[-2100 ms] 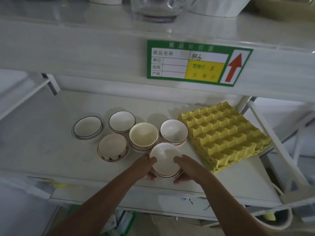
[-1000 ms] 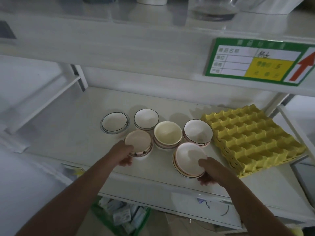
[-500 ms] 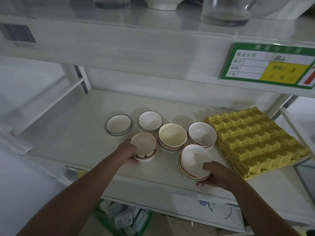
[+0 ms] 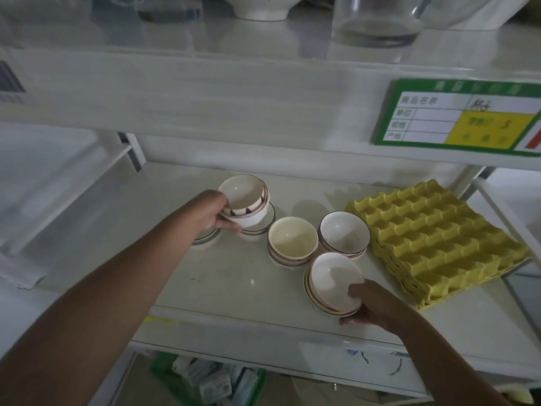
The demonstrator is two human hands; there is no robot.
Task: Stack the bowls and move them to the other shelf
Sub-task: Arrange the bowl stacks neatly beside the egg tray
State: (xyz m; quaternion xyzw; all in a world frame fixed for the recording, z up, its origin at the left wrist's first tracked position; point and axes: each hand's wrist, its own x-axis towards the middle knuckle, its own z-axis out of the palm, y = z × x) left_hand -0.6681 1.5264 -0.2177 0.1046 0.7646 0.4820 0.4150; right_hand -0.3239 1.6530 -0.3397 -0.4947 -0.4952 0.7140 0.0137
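Both bare forearms reach up into view from 6 o'clock. The left hand (image 4: 209, 213) stretches toward 11 o'clock, wrist straight, thumb over a rim and fingers curled beneath, gripping. The right hand (image 4: 370, 307) sits lower at 4 o'clock, thumb on top, fingers wrapped under, clasped tight, its forearm angling in from the lower right corner.

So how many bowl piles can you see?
6: patterned white pile in left hand, two dark-rimmed dishes half hidden below it, cream pile centre, dark-rimmed white bowl beside it, pink-rimmed pile in right hand. Nested bowls uncounted.
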